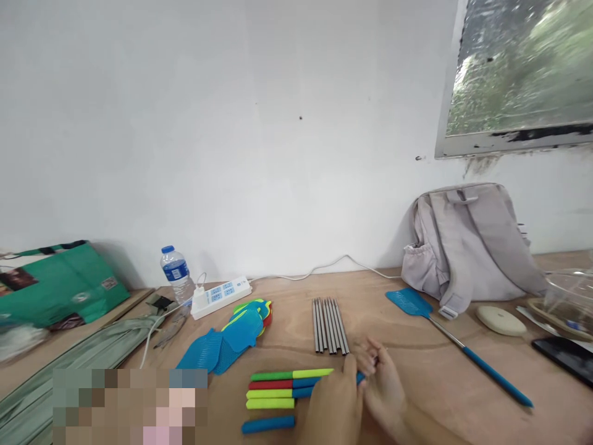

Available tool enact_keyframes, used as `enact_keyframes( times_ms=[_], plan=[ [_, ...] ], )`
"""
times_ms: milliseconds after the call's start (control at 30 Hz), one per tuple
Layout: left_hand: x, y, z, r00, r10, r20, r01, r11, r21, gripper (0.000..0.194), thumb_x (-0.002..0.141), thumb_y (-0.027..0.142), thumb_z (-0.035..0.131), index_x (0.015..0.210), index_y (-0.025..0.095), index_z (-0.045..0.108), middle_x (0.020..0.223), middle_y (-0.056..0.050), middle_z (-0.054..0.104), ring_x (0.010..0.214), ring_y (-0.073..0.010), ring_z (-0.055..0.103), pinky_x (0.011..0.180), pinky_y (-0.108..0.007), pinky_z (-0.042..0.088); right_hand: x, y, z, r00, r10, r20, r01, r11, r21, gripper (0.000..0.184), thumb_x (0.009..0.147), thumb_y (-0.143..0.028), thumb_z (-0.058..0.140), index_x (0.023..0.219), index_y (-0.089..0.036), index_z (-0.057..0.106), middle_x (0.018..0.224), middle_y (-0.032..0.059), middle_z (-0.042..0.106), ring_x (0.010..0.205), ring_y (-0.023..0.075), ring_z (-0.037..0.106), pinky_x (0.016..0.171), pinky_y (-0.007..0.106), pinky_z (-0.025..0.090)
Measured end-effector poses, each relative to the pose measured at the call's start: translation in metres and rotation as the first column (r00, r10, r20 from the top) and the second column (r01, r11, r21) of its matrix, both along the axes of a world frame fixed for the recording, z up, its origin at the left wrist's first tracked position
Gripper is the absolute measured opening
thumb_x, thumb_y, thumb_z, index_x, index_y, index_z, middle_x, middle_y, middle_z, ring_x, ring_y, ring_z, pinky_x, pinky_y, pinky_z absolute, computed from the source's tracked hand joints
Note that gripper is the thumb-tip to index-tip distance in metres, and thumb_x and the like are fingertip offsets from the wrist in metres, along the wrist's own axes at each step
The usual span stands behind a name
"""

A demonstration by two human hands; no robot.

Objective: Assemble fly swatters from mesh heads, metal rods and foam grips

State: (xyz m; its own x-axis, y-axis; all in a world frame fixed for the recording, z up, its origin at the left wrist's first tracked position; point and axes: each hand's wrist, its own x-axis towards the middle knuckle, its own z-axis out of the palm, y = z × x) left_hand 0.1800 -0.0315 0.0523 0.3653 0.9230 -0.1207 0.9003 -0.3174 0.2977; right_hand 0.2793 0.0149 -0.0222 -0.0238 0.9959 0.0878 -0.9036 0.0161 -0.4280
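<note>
My left hand (336, 395) is closed around a blue plastic handle (360, 377), a short piece of which shows between my hands. My right hand (382, 383) meets it from the right, fingers curled round its end; the fingertips are slightly blurred. Left of my hands lie green, red, yellow and blue handles in rows, among them a single blue handle (267, 424) nearest me. Just beyond my hands, several thin metal tubes (330, 326) lie side by side. Flat blue swatter heads (243, 327) overlap yellow-green and red ones. An assembled blue fly swatter (498, 376) rests on the right.
A white power strip (222, 296) and a water bottle (176, 272) stand at the back left, near a green bag (78, 284). A grey backpack (477, 241) leans on the wall. At the right are a pale oval object (500, 321) and a black phone (565, 358).
</note>
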Motion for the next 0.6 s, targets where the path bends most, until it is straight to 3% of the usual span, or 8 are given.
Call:
enact_keyframes(
  times_ms=[100,200,300,367,433,500,600],
  plan=[
    [-0.015,0.008,0.007,0.988,0.009,0.153,-0.017,0.999,0.051,0.024,0.084,0.031,0.036,0.102,0.019,0.048,0.093,-0.007,0.062,0.087,-0.0205,0.058,0.069,-0.028,0.042,-0.013,-0.007,-0.001,0.991,0.102,0.085,-0.097,0.994,-0.055,0.032,0.072,-0.035,0.057,0.054,-0.02,0.035,0.053,-0.005,0.037,0.049,0.0089,0.045,0.049,0.022,0.043],
    [-0.042,0.023,0.016,0.988,0.026,0.154,-0.051,0.986,0.159,0.027,0.086,0.034,0.031,0.096,0.019,0.051,0.098,-0.008,0.059,0.093,-0.0197,0.053,0.077,-0.031,0.04,-0.002,-0.003,-0.003,0.984,0.163,0.064,-0.157,0.983,-0.095,0.034,0.073,-0.044,0.055,0.057,-0.02,0.037,0.057,-0.0044,0.043,0.055,0.0101,0.05,0.054,0.024,0.044],
    [-0.082,0.05,0.021,0.995,0.096,0.039,-0.102,0.966,0.239,0.028,0.086,0.023,0.028,0.094,0.016,0.054,0.106,-0.012,0.055,0.102,-0.0247,0.048,0.088,-0.041,0.033,0.026,0.009,-0.006,0.978,0.209,0.003,-0.209,0.976,-0.064,0.041,0.074,-0.049,0.053,0.054,-0.019,0.033,0.05,-0.0078,0.036,0.035,0.0037,0.031,0.038,0.018,0.035],
    [-0.11,0.07,0.016,0.946,0.32,-0.059,-0.288,0.908,0.303,0.035,0.083,0.022,0.035,0.114,0.01,0.045,0.117,-0.018,0.049,0.108,-0.0279,0.045,0.089,-0.041,0.034,0.043,0.018,-0.008,0.975,0.223,-0.015,-0.223,0.974,-0.037,0.042,0.077,-0.048,0.05,0.053,-0.019,0.033,0.046,-0.0099,0.028,0.03,0.002,0.015,0.03,0.015,0.023],
    [-0.135,0.085,0.007,0.88,0.442,-0.174,-0.388,0.88,0.273,0.048,0.077,0.019,0.045,0.123,0.007,0.037,0.128,-0.023,0.039,0.117,-0.0319,0.038,0.093,-0.042,0.031,0.056,0.024,-0.009,0.974,0.225,-0.03,-0.226,0.973,-0.039,0.04,0.08,-0.045,0.047,0.052,-0.019,0.034,0.043,-0.0112,0.021,0.029,0.0022,0.007,0.028,0.015,0.016],
    [-0.152,0.095,-0.005,0.865,0.434,-0.252,-0.388,0.897,0.213,0.057,0.072,0.011,0.047,0.128,0.01,0.033,0.134,-0.02,0.034,0.122,-0.0313,0.033,0.096,-0.042,0.028,0.062,0.028,-0.009,0.974,0.217,-0.062,-0.221,0.974,-0.059,0.039,0.082,-0.043,0.045,0.053,-0.018,0.036,0.042,-0.0115,0.018,0.03,0.0025,0.003,0.028,0.015,0.013],
    [-0.161,0.101,-0.018,0.905,0.341,-0.255,-0.31,0.938,0.155,0.064,0.069,0.006,0.047,0.131,0.014,0.031,0.134,-0.015,0.037,0.117,-0.0277,0.041,0.093,-0.038,0.034,0.064,0.029,-0.009,0.973,0.209,-0.095,-0.216,0.974,-0.074,0.04,0.082,-0.043,0.044,0.052,-0.018,0.037,0.042,-0.0114,0.019,0.031,0.0023,0.004,0.028,0.014,0.014]
  ],
)
